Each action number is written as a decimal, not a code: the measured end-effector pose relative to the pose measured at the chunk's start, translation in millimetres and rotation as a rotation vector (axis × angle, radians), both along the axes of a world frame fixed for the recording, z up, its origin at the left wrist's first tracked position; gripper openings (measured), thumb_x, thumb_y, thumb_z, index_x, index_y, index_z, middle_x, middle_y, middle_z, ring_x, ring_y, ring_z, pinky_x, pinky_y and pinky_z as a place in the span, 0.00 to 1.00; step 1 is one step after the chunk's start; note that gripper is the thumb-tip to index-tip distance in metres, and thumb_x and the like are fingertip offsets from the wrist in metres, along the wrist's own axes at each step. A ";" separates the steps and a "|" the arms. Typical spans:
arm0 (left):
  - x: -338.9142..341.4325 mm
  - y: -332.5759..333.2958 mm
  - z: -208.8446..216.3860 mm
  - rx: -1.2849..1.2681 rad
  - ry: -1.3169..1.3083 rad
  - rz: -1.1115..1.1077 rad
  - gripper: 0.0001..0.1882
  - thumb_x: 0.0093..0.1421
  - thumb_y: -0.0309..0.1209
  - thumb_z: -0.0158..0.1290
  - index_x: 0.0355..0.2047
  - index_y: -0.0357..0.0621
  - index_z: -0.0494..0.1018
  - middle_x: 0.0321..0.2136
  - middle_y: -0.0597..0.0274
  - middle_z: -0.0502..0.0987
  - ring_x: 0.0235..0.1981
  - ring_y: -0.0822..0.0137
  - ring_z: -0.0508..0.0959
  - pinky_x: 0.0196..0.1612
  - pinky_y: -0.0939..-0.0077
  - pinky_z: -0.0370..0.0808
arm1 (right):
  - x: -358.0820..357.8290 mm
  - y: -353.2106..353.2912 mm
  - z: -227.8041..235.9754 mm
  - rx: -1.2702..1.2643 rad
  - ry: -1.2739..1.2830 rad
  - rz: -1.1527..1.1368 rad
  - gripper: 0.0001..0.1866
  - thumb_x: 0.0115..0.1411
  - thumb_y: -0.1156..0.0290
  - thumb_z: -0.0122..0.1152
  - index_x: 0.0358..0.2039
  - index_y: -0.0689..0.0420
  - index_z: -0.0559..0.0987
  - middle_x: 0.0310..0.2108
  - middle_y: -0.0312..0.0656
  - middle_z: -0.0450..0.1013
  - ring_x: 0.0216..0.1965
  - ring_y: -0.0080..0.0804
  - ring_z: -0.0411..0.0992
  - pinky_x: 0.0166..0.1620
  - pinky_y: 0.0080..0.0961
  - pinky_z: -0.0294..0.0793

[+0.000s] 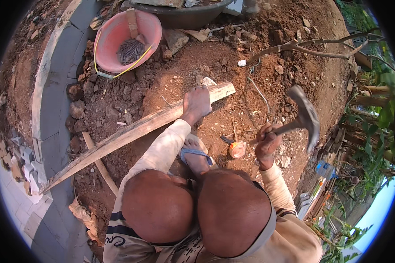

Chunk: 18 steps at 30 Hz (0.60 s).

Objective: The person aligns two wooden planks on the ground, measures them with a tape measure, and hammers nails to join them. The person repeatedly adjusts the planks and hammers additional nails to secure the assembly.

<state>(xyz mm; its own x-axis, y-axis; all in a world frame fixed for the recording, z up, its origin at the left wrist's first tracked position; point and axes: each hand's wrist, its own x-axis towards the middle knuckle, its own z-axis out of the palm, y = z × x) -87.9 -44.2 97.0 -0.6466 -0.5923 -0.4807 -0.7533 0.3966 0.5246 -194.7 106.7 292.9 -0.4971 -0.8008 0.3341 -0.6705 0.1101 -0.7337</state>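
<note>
A long, rough wooden plank (131, 133) slants from the lower left up to the middle. My left hand (196, 104) is wrapped over it near its upper right end. To the left of that hand a thin nail (166, 101) sticks up at a tilt by the plank's upper edge. My right hand (267, 144) grips a claw hammer (309, 115) by its handle, raised to the right and apart from the plank. Between my hands, nearer to the right one, an orange tape measure (237, 150) lies on the soil.
A pink bucket (106, 33) with a yellow handle holds many nails (131, 51). Behind it stands a dark basin (193, 16). A block wall (52, 101) curves along the left. A branch (311, 46) juts in from the right. My sandalled foot (196, 160) is below the plank.
</note>
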 end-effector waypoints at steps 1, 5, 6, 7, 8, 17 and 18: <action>3.1 3.7 3.5 0.013 -0.002 -0.017 0.35 0.51 0.36 0.72 0.57 0.34 0.76 0.53 0.45 0.81 0.55 0.48 0.82 0.55 0.53 0.80 | -1.5 13.5 -23.4 0.596 0.204 0.015 0.19 0.78 0.54 0.48 0.42 0.59 0.72 0.30 0.68 0.72 0.34 0.73 0.72 0.33 0.56 0.67; 3.7 3.1 7.3 0.005 -0.018 -0.016 0.38 0.52 0.38 0.73 0.60 0.32 0.74 0.55 0.44 0.81 0.57 0.48 0.81 0.57 0.54 0.79 | -36.0 28.4 -12.9 0.452 -0.013 -0.091 0.24 0.78 0.47 0.48 0.40 0.58 0.73 0.26 0.47 0.68 0.28 0.44 0.66 0.31 0.38 0.64; 2.9 3.4 5.5 0.018 -0.023 -0.024 0.39 0.52 0.38 0.73 0.61 0.32 0.74 0.55 0.43 0.80 0.57 0.47 0.81 0.57 0.54 0.79 | -38.8 32.9 23.7 0.376 -0.075 -0.131 0.25 0.79 0.45 0.48 0.38 0.57 0.72 0.24 0.40 0.65 0.25 0.35 0.62 0.30 0.31 0.62; -0.9 -2.5 2.5 0.019 -0.022 -0.023 0.39 0.52 0.38 0.73 0.61 0.32 0.73 0.55 0.43 0.80 0.57 0.47 0.81 0.57 0.54 0.79 | -42.9 29.5 60.2 0.275 -0.140 -0.171 0.26 0.79 0.44 0.48 0.36 0.56 0.70 0.23 0.33 0.62 0.22 0.25 0.59 0.29 0.23 0.59; -3.4 -7.5 -1.3 0.007 -0.015 -0.012 0.39 0.52 0.38 0.73 0.61 0.32 0.73 0.55 0.42 0.80 0.57 0.48 0.81 0.56 0.54 0.80 | -39.9 30.3 94.7 -0.097 -0.324 -0.258 0.29 0.78 0.39 0.46 0.39 0.56 0.69 0.22 0.32 0.62 0.23 0.21 0.59 0.27 0.21 0.59; -1.1 -9.5 3.2 0.014 0.025 0.019 0.31 0.52 0.35 0.70 0.54 0.35 0.77 0.51 0.44 0.82 0.56 0.48 0.82 0.56 0.52 0.80 | -20.1 28.3 -65.1 1.006 0.000 -0.118 0.26 0.79 0.48 0.47 0.43 0.63 0.73 0.24 0.56 0.70 0.23 0.47 0.72 0.30 0.48 0.68; -3.6 -11.5 4.1 0.013 -0.023 -0.005 0.33 0.51 0.36 0.71 0.55 0.34 0.76 0.52 0.43 0.82 0.56 0.48 0.82 0.57 0.52 0.80 | -24.4 35.8 -68.8 0.836 -0.008 -0.109 0.26 0.79 0.48 0.46 0.41 0.62 0.74 0.23 0.52 0.69 0.23 0.44 0.70 0.29 0.45 0.66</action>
